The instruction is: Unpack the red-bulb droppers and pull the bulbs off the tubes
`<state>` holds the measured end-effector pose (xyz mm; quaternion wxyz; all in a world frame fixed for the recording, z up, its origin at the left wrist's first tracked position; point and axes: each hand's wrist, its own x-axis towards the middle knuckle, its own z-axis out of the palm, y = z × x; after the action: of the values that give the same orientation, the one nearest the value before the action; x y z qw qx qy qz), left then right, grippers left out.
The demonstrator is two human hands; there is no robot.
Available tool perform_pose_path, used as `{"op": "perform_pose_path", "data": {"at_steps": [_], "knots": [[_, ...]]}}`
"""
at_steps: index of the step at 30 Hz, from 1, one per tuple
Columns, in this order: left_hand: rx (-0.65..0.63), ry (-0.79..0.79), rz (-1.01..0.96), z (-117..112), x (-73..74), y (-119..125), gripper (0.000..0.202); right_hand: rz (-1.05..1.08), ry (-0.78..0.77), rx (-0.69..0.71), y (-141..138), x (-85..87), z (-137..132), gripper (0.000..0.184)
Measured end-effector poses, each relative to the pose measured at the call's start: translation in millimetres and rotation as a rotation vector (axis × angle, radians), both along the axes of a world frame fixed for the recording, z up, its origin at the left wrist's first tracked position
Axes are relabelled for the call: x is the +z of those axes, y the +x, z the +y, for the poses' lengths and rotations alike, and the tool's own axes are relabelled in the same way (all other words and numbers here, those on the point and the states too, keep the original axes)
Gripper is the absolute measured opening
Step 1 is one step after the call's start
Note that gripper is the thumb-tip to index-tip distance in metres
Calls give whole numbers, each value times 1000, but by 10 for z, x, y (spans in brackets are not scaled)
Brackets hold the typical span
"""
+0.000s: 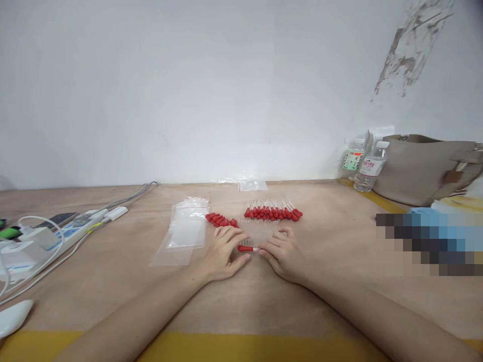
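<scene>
Yellow tape (211, 347) crosses the near side of the desk (335, 256) at six o'clock. Beyond it, the left hand's (222, 251) fingers stand parted around the red end of a dropper (246, 248) at the centre; the right hand's (284, 255) fingers pinch its clear end from three o'clock. From there, clear tubes (260, 231) lie side by side just past it at one, plastic bags (188, 229) at ten, red bulbs (219, 219) at eleven, more red-ended droppers (273, 212) farther out at one, bottles (372, 171) at two.

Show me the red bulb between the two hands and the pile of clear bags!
Red bulb (245, 248): head view, on its middle.
Pile of clear bags (187, 229): head view, on its flat top.
</scene>
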<state>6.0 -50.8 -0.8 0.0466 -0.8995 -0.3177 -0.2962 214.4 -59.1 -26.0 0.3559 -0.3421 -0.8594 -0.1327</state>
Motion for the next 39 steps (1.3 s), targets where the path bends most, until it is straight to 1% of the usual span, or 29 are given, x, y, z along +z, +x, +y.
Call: {"op": "perform_pose_path", "data": {"at_steps": [3, 4, 7, 11, 18, 21, 28, 34, 36, 37, 39], "knots": [[-53, 42, 58, 8, -12, 53, 18, -9, -8, 17, -45, -6, -10, 20], [-64, 52, 71, 9, -14, 63, 16, -8, -5, 22, -50, -4, -11, 21], [-76, 48, 113, 0, -1, 77, 18, -3, 13, 39, -38, 11, -6, 23], [-69, 5, 151, -19, 28, 84, 21, -6, 56, 64, 4, 31, 5, 21], [-82, -65, 171, -31, 36, 79, 23, -52, 158, 53, 25, 32, -7, 17], [-87, -94, 180, -32, 42, 69, 25, -90, 225, 51, 32, 35, -8, 17], [-111, -132, 202, -31, 56, 54, 27, -131, 411, 57, 116, 38, -4, 9], [-124, -129, 220, -73, 64, 58, 28, -118, 516, 77, 160, 40, -31, 12], [-131, -123, 210, -72, 51, 37, 28, -111, 505, 80, 209, 65, -43, 14], [-122, -123, 192, -66, 41, 16, 28, -107, 471, 62, 249, 82, -43, 15], [-73, -135, 133, -41, 16, -41, 30, -81, 353, -31, 355, 118, -17, 16]]}}
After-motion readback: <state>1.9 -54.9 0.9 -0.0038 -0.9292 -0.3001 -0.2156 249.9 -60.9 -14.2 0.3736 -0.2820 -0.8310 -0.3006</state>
